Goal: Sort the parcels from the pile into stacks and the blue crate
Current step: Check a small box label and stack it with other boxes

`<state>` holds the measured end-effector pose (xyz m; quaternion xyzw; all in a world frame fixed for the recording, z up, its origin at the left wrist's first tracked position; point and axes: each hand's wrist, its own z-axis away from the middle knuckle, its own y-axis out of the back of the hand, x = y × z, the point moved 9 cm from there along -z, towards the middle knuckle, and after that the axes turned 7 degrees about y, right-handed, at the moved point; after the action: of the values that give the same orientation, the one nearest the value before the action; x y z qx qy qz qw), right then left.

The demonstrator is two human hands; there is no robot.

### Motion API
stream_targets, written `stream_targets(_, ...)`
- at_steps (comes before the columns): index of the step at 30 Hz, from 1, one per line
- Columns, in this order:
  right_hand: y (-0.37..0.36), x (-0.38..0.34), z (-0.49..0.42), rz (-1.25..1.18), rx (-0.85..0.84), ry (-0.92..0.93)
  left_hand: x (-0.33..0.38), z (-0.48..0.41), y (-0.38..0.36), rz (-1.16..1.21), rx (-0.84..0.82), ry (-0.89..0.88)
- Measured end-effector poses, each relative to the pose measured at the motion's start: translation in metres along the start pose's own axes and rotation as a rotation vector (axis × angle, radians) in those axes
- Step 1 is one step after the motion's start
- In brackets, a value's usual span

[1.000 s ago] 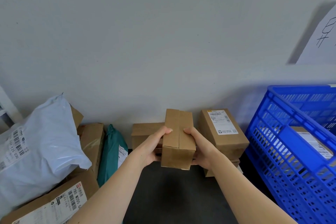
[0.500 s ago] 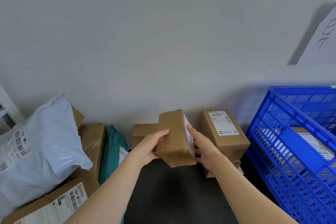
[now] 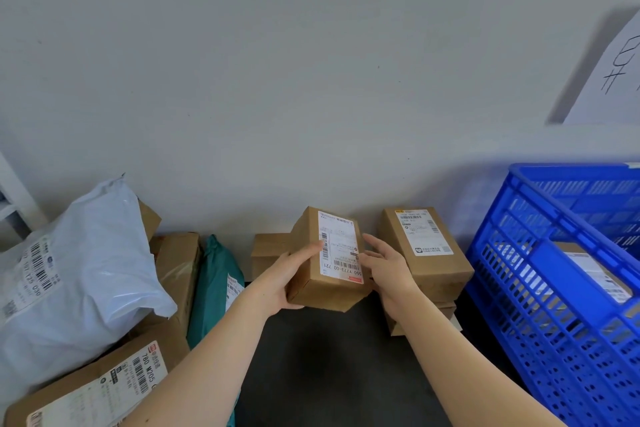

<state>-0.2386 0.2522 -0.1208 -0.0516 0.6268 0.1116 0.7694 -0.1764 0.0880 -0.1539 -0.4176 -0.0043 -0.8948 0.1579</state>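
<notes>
A small brown cardboard parcel [image 3: 332,263] with a white shipping label facing up sits in my hands above the dark floor. My left hand [image 3: 287,281] grips its left side, thumb on the label's edge. My right hand [image 3: 388,265] touches its right side with fingers spread and nearly straight. Behind it lies a flat brown box [image 3: 268,250] against the wall. To the right stands a stack of brown boxes [image 3: 426,253], a label on the top one. The blue crate [image 3: 561,284] is at the far right with a labelled parcel [image 3: 595,274] inside.
The pile is on the left: a white poly mailer [image 3: 69,274], a green mailer [image 3: 214,284], a taped brown box [image 3: 176,263] and a labelled brown parcel [image 3: 104,388] at the bottom left. A grey wall [image 3: 311,80] closes the back. A paper sheet [image 3: 613,76] hangs at the upper right.
The parcel has been turned in my hands from its taped seam side until the label faces up. My right hand's fingers have loosened from the box side.
</notes>
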Motion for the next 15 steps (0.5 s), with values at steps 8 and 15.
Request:
stream_targets(8,0.007,0.006,0.002,0.001,0.017,0.001,-0.007,-0.002,0.014,-0.231,0.019,-0.042)
stream_targets(15,0.004,0.012,0.014,0.255,-0.118,0.087,-0.014,0.007,0.007,-0.685,-0.010,-0.037)
